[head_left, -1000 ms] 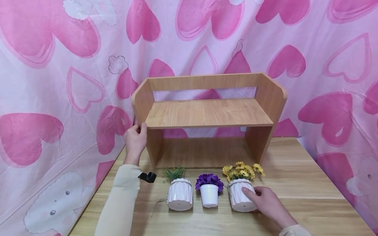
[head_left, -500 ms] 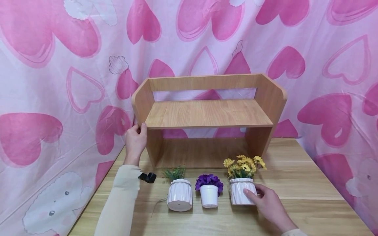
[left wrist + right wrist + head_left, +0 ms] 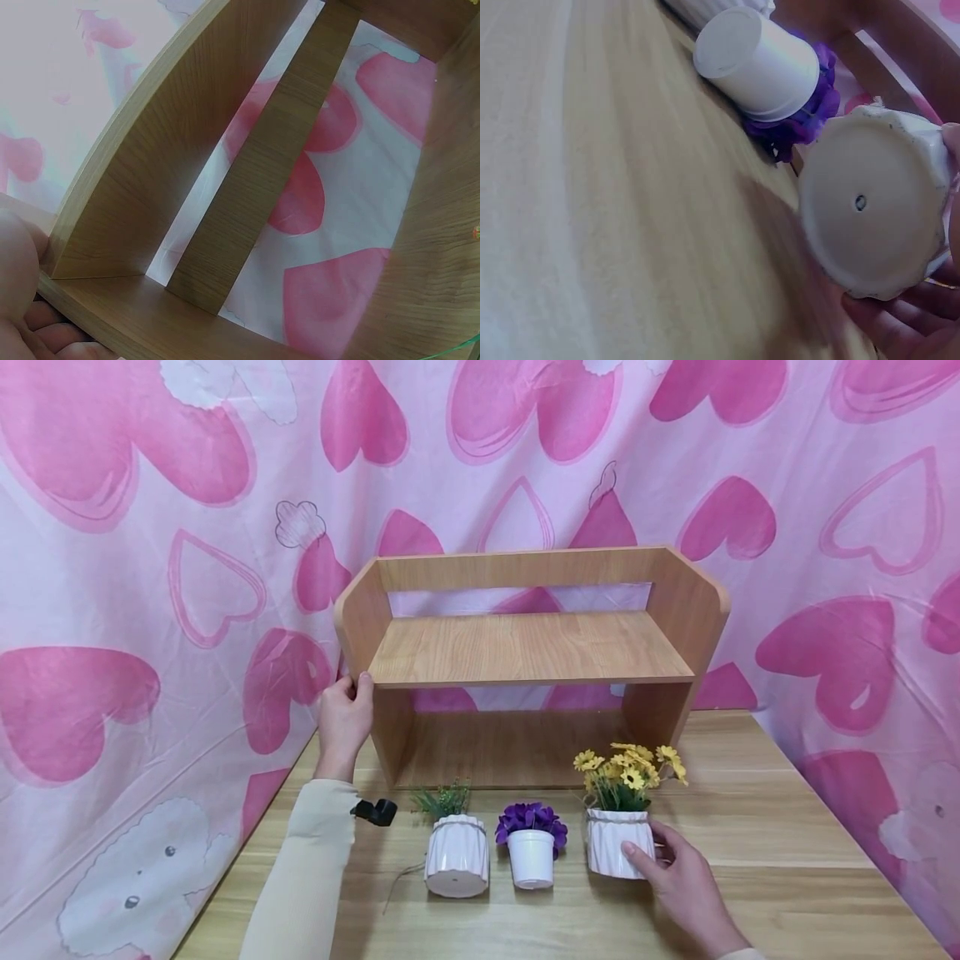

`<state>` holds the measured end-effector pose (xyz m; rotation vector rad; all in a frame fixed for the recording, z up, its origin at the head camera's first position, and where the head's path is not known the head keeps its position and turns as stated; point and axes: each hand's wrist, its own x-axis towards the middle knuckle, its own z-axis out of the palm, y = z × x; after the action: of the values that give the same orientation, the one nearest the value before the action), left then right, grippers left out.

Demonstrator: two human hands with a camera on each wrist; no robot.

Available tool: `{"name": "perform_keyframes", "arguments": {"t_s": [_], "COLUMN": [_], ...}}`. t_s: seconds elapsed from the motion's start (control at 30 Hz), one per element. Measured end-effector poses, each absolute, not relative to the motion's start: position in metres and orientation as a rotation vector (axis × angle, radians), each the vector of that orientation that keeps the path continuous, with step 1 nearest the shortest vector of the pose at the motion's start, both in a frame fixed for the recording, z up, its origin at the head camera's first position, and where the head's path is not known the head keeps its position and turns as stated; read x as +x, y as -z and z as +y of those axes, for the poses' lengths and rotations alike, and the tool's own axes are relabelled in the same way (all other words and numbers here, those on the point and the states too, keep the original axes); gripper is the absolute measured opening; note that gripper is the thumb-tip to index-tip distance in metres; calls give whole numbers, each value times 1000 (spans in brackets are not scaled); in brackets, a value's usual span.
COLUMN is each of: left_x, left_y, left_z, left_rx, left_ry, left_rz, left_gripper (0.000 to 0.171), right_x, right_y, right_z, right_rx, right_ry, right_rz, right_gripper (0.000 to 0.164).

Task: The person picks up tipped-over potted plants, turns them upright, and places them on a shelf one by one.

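In the head view my right hand [image 3: 686,881] holds a ribbed white flowerpot [image 3: 609,845] with yellow flowers [image 3: 626,768], thumb on its near side. The right wrist view shows the pot's round underside [image 3: 874,206], off the table, with a small hole in it. My left hand [image 3: 345,722] grips the edge of the left side panel of a wooden shelf [image 3: 532,647], level with its upper board. Fingers [image 3: 60,341] curl at that panel in the left wrist view. A small white pot with purple flowers [image 3: 532,858] lies tipped back left of the right hand.
Another ribbed white pot with green sprigs [image 3: 457,858] lies tipped back, a loose string [image 3: 401,875] beside it. The wooden table [image 3: 787,852] extends to the right of the shelf. A pink heart-patterned curtain [image 3: 510,518] hangs behind and along both sides.
My right hand has raised the yellow-flowered pot off the table and turned it from tipped back to nearly upright. It has shifted slightly right. My left hand keeps its place on the shelf.
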<state>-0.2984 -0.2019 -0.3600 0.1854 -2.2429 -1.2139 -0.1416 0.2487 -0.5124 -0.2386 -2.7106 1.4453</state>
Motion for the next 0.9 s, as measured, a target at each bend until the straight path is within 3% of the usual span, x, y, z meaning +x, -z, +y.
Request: {"name": "perform_keyframes", "arguments": {"t_s": [0.63,0.9], "left_x": [-296,-297], "left_y": [361,359], "left_z": [-202,-202], "left_rx": [188,182], "left_ry": [1250,1232], "left_rz": [-2247,-2238], "left_gripper": [45,45], "right_x": [-132,-127], "right_y": [539,544], "right_z": [247,249], "right_rx": [-29,153], "right_ry": [-1661,-1432], "right_rz": [-2428,-2448], "right_gripper": [78,81]}}
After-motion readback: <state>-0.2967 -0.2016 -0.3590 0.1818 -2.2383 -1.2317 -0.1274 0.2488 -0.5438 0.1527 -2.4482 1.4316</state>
